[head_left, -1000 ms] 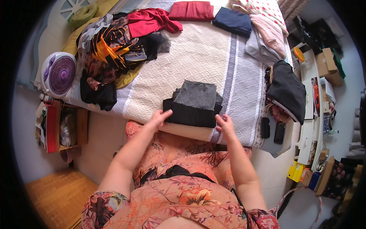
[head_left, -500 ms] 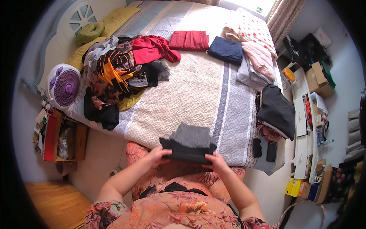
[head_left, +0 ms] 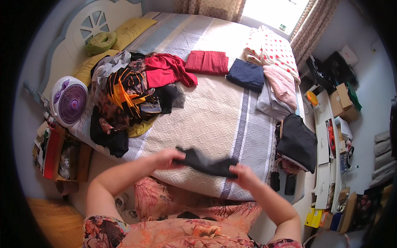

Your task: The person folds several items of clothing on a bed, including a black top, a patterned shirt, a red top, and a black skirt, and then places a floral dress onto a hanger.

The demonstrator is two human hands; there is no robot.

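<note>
Black cloth (head_left: 206, 163) held over the near part of the bed (head_left: 198, 120), sagging mid-span, slightly blurred. Left hand (head_left: 168, 158): fingers closed on its left end. Right hand (head_left: 245, 175): fingers gripping its right end. Step, judged: two-handed shaping. Next move calls for even grip, layers together.

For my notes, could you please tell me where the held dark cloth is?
In the head view, the dark cloth is below centre, held between the left hand and right hand, over the near part of the bedspread.
</note>
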